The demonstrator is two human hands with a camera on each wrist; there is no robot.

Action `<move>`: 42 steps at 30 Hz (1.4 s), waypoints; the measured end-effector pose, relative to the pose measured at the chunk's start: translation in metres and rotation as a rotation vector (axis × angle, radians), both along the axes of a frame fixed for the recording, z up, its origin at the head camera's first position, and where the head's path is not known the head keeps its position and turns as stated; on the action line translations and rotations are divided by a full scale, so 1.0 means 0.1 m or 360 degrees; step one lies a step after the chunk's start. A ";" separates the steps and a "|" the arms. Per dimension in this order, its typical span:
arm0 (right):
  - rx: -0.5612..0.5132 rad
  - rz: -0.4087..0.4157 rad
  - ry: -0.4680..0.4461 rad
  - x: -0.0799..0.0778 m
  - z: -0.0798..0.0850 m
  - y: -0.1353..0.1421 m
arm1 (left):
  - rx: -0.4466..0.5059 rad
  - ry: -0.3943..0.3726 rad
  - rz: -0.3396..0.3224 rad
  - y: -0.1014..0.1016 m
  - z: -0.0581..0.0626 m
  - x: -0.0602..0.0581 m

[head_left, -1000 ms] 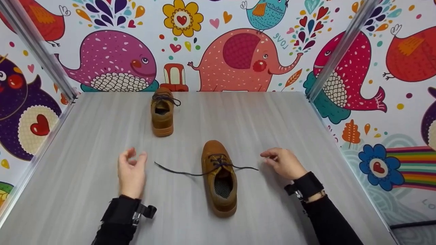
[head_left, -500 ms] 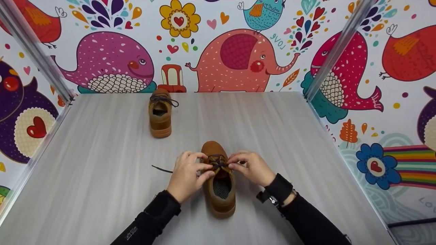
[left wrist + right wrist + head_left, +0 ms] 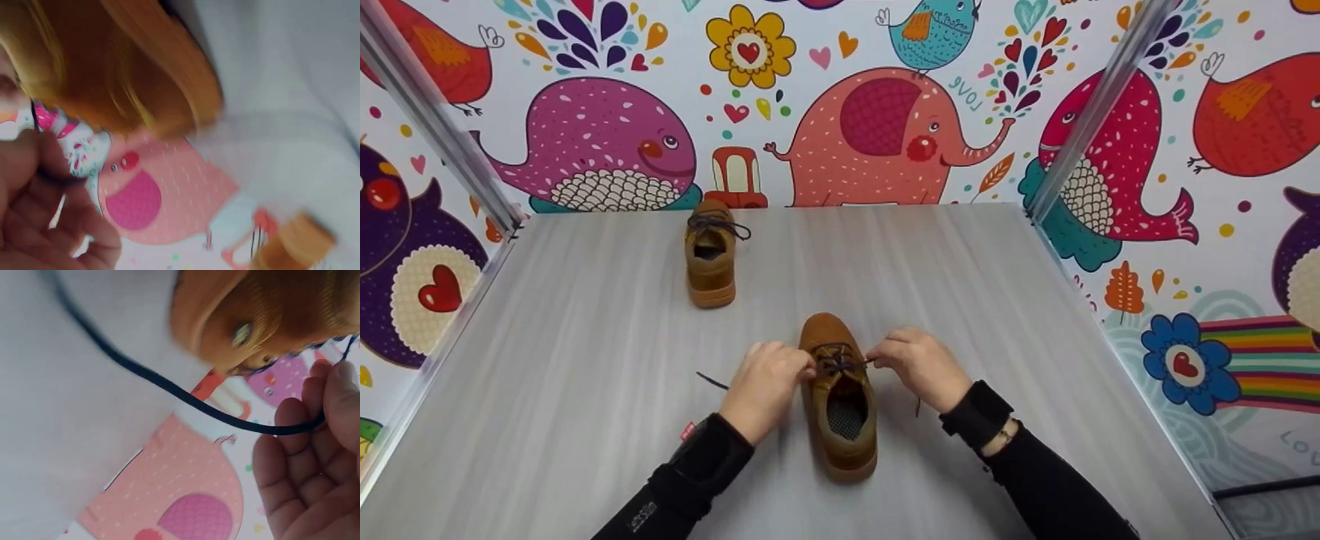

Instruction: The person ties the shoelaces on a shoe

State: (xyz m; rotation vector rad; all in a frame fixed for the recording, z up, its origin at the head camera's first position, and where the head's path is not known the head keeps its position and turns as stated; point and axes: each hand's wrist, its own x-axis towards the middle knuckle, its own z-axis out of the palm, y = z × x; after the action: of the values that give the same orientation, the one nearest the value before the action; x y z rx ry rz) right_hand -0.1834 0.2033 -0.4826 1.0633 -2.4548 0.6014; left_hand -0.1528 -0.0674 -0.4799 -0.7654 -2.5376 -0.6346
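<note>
A brown shoe [image 3: 844, 442] rests on the table, its toe pointing away from me. Dark laces [image 3: 838, 362] cross at its front opening. My left hand [image 3: 765, 386], at the shoe's left side, pinches one lace end; the tail [image 3: 711, 380] trails out to the left. On the other side my right hand [image 3: 922, 367] grips the other end between thumb and fingers. In the right wrist view this dark blue shoelace [image 3: 191, 400] runs through the fingers and its loose tail hangs away. The left wrist view is blurred, with the left hand [image 3: 50, 202] close beside the shoe.
A second brown shoe [image 3: 711, 281], its lace tied in a bow, stands at the back left of the grey table [image 3: 607, 300]. Printed wall panels [image 3: 870, 135] enclose the back and both sides.
Both hands came in from either side to the laces of the near shoe. Each has since taken a lace end and drawn slightly apart, the right lace now stretched toward the right hand.
</note>
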 end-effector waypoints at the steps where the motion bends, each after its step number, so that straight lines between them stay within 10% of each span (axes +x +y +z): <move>1: 0.0014 0.0000 0.0035 0.00 -0.03 0.02 | -0.0044 0.0020 0.0024 -0.04 -0.02 0.00; 13: 0.0044 0.0032 -0.0171 0.02 -0.25 0.12 | -0.0277 -0.0003 0.0220 -0.18 -0.27 0.05; 20: 0.0082 0.0011 -0.0022 0.02 -0.28 0.13 | -0.0254 0.0032 0.0214 -0.26 -0.26 0.05; 33: 0.0081 -0.0047 -0.0119 0.03 -0.30 0.17 | 0.1188 -0.0575 0.0001 -0.10 0.03 -0.15; 42: 0.0031 -0.0327 -0.0014 -0.04 -0.10 0.07 | 0.1460 -0.0932 -0.0232 0.24 0.22 -0.11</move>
State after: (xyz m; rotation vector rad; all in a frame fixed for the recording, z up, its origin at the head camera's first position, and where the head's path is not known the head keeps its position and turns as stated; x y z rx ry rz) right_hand -0.1870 0.2103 -0.4928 0.8026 -2.5404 0.5185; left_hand -0.1637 -0.0430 -0.4576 -0.4448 -2.2129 -2.1075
